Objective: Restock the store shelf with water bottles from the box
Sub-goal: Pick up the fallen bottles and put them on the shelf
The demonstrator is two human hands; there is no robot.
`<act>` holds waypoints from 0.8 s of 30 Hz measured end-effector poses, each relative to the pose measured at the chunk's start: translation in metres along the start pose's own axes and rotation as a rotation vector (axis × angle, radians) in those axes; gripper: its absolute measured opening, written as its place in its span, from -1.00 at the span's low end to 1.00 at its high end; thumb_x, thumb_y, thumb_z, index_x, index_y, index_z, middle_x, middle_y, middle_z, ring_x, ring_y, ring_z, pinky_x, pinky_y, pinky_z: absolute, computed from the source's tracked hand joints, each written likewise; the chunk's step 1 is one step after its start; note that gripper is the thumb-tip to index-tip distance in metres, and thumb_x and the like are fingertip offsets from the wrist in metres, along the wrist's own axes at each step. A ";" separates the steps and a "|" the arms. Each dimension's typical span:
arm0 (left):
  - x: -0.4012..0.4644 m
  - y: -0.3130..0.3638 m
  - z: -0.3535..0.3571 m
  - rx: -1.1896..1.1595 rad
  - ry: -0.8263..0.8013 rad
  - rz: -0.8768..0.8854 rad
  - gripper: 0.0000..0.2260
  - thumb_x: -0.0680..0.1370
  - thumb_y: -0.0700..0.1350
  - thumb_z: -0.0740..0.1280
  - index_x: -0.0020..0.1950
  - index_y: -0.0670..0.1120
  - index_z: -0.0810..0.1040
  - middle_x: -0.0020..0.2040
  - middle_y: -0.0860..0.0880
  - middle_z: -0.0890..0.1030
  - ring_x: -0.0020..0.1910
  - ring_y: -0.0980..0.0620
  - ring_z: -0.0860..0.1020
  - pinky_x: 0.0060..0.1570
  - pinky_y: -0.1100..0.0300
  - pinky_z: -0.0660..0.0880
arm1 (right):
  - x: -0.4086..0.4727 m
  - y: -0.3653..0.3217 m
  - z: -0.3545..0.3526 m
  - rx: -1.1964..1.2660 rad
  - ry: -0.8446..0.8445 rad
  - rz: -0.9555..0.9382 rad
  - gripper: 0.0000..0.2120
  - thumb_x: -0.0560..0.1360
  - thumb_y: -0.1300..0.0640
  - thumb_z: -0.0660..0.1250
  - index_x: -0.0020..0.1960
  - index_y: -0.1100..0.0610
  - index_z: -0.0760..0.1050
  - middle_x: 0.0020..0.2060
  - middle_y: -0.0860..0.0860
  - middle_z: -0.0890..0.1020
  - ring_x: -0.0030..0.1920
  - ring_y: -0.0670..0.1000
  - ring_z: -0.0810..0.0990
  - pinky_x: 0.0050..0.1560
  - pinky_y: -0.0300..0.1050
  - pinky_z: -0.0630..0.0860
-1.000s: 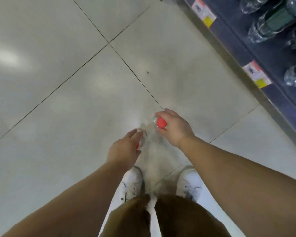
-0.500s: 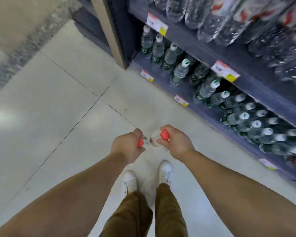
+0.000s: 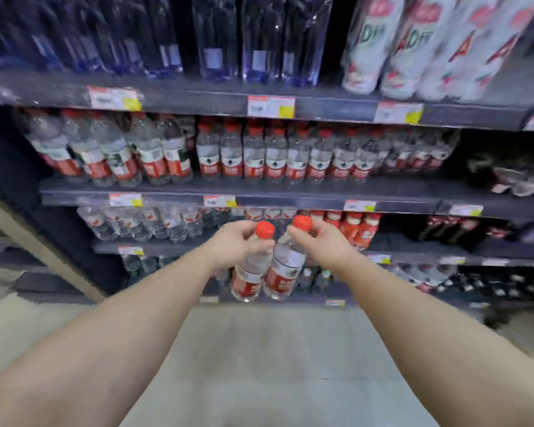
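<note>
Our left hand (image 3: pixel 239 244) grips one red-capped water bottle (image 3: pixel 251 274) by its neck; our right hand (image 3: pixel 318 241) pinches a second bottle (image 3: pixel 285 266) just under its cap. The two hang side by side, touching, before the dark shelf (image 3: pixel 305 186) with its rows of matching red-labelled bottles (image 3: pixel 275 152).

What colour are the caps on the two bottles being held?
Red caps, clearest in the head view.

The two bottles (image 3: pixel 269 272) are clear, with red caps (image 3: pixel 265 229) and red-and-white labels. The shelf (image 3: pixel 259 188) is dark grey, with white, red and yellow price tags (image 3: pixel 271 106). The top bottles (image 3: pixel 216 35) look dark blue. The floor (image 3: pixel 259 365) is pale grey.
</note>
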State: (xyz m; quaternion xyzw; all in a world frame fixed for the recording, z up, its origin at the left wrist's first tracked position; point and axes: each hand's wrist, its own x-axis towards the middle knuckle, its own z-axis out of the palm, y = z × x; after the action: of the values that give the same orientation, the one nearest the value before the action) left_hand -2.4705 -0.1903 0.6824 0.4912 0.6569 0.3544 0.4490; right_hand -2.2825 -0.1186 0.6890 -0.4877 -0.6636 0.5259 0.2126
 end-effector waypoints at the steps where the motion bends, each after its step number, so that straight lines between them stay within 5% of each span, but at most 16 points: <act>1: 0.009 0.018 0.016 0.001 -0.012 0.029 -0.91 0.49 -0.13 0.46 -0.04 0.04 0.63 -0.13 0.10 0.64 -0.14 0.19 0.55 -0.10 0.32 0.47 | -0.006 0.001 -0.024 0.009 0.048 0.003 -0.84 0.51 -0.03 0.39 0.01 0.04 0.55 -0.22 -0.12 0.61 -0.14 -0.07 0.58 -0.07 -0.12 0.55; 6: 0.043 0.088 0.132 -0.032 -0.074 0.098 -0.78 0.48 -0.11 0.47 0.12 -0.05 0.65 0.03 0.03 0.71 0.02 0.11 0.64 0.09 0.23 0.55 | -0.041 0.041 -0.146 -0.016 0.211 -0.005 -0.77 0.46 -0.10 0.41 -0.02 0.05 0.59 -0.18 -0.07 0.65 -0.14 -0.02 0.61 -0.02 -0.03 0.58; 10: 0.067 0.118 0.229 -0.042 -0.108 0.097 -0.84 0.49 -0.05 0.46 0.05 0.00 0.65 0.04 0.04 0.68 0.07 0.07 0.62 0.11 0.18 0.54 | -0.064 0.084 -0.238 -0.104 0.264 0.043 -0.78 0.47 -0.13 0.39 -0.04 0.01 0.56 -0.27 -0.14 0.59 -0.26 -0.13 0.53 -0.20 -0.17 0.44; 15: 0.102 0.139 0.296 -0.084 -0.073 0.085 -0.78 0.48 0.00 0.46 0.10 0.02 0.63 0.11 0.00 0.67 0.15 0.03 0.59 0.23 0.03 0.49 | -0.049 0.118 -0.310 -0.192 0.300 0.062 -0.77 0.45 -0.16 0.38 -0.06 -0.01 0.56 -0.27 -0.12 0.58 -0.15 -0.03 0.57 -0.06 -0.04 0.51; 21: 0.158 0.146 0.287 -0.096 0.025 0.057 -0.81 0.51 -0.03 0.44 0.09 -0.05 0.62 0.02 0.04 0.66 -0.01 0.11 0.58 -0.02 0.23 0.45 | 0.021 0.117 -0.337 -0.140 0.330 0.009 -0.75 0.47 -0.15 0.38 -0.04 0.02 0.56 -0.26 -0.13 0.59 -0.18 -0.06 0.55 -0.11 -0.13 0.43; 24: 0.185 0.142 0.265 -0.114 0.091 0.041 -0.79 0.51 -0.02 0.44 0.11 -0.02 0.62 -0.06 0.10 0.66 -0.30 0.28 0.56 -0.30 0.31 0.45 | 0.069 0.106 -0.342 -0.027 0.374 -0.024 -0.74 0.46 -0.12 0.40 0.01 0.05 0.57 -0.20 -0.12 0.63 -0.13 -0.07 0.58 -0.08 -0.18 0.42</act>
State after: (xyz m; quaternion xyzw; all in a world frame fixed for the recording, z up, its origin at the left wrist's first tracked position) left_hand -2.1967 0.0326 0.6748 0.4617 0.6451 0.4222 0.4387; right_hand -1.9957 0.1066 0.6985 -0.5719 -0.6251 0.4146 0.3321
